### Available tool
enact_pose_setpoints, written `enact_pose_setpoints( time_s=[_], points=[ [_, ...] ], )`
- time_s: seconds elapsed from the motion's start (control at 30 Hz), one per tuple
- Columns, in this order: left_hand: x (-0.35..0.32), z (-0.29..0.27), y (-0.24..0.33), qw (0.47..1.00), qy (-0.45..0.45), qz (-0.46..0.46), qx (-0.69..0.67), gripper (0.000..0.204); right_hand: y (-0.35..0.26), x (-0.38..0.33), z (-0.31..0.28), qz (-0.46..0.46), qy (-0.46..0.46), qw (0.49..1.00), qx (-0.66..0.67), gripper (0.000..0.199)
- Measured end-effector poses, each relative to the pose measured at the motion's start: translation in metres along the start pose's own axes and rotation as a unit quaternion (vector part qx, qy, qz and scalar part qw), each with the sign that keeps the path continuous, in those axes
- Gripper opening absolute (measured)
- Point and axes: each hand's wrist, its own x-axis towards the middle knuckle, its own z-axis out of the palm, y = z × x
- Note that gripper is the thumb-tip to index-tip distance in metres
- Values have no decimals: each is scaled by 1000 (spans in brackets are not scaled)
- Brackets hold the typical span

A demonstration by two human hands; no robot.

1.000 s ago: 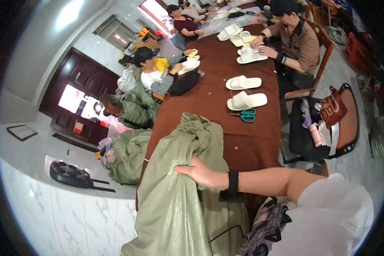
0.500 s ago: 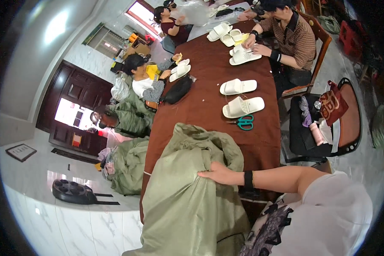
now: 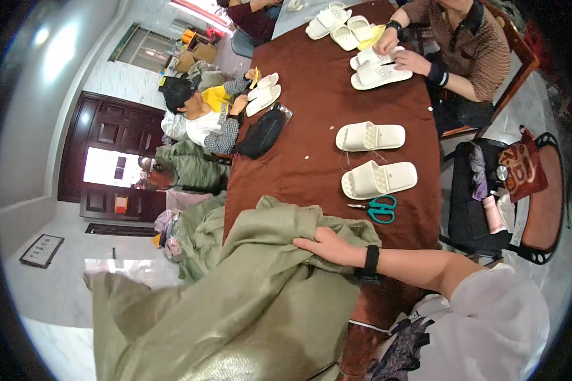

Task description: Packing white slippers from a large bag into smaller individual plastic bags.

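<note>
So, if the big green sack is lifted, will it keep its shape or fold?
The green sack would probably sag: it already lies in deep folds under the right hand. Its woven sheen suggests it may be slippery. It hangs past the table edge, so it may slide.

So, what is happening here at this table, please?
The person wearing the camera rests the right hand on a big olive-green sack lying at the near end of a long brown table; the left hand is out of view. Two pale slippers and teal scissors lie just beyond the sack. Further along, other people handle more slippers: one seated at the table's right side, one at its left.
</note>
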Motion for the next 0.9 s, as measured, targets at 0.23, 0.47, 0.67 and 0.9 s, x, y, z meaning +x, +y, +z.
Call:
enact_pose_setpoints(
  time_s=[0.23,0.47,0.67,0.9],
  points=[
    [27,50,136,949,40,-125,-285,62,-7,6,-29,-39,-75,987,-139,41],
    [13,125,175,935,-25,-153,-318,54,-112,13,-35,-26,-217,975,46,59],
    [-12,115,41,976,14,-33,-216,57,-93,-34,4,-145,-382,864,-295,75],
    [-79,57,-62,903,166,-329,-220,60,-129,-49,49,-429,-67,892,-126,41]
  ],
)
